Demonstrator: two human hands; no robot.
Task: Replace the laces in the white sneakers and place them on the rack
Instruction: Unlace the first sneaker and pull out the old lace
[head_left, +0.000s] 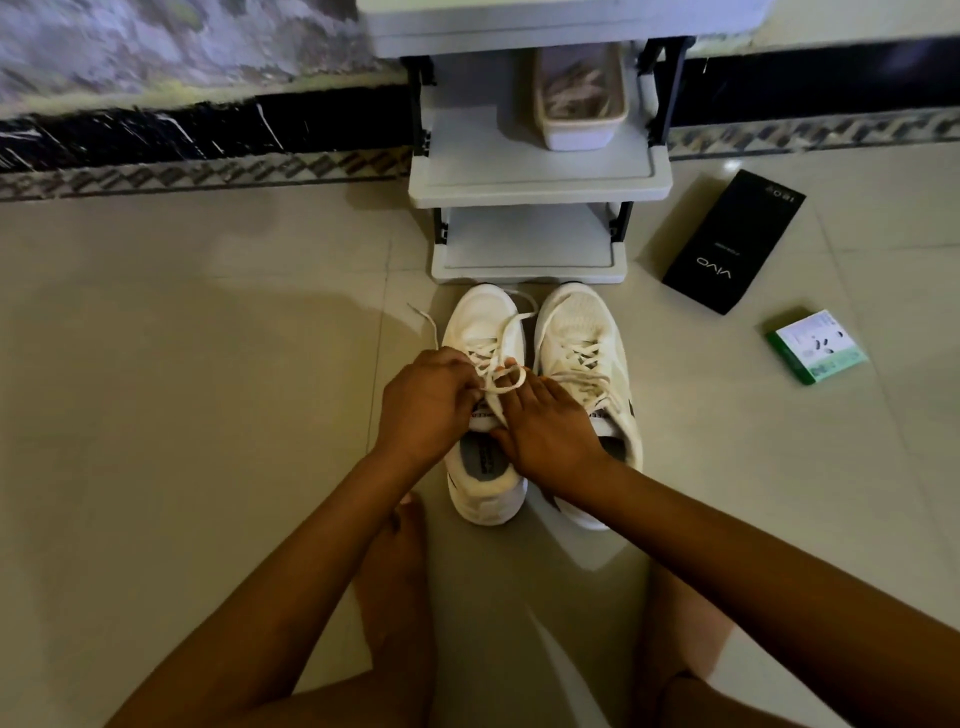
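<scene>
Both hands, left hand (423, 400) and right hand (545, 431), pinch the lace (501, 382) with curled fingers over the left sneaker (480, 332).

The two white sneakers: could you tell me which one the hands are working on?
The left sneaker: both the left hand and right hand hold its lace. The right sneaker sits untouched alongside.

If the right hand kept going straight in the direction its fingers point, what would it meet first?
The right hand points up-left over the left sneaker; it would probably first meet the lace loop at its fingertips.
</scene>
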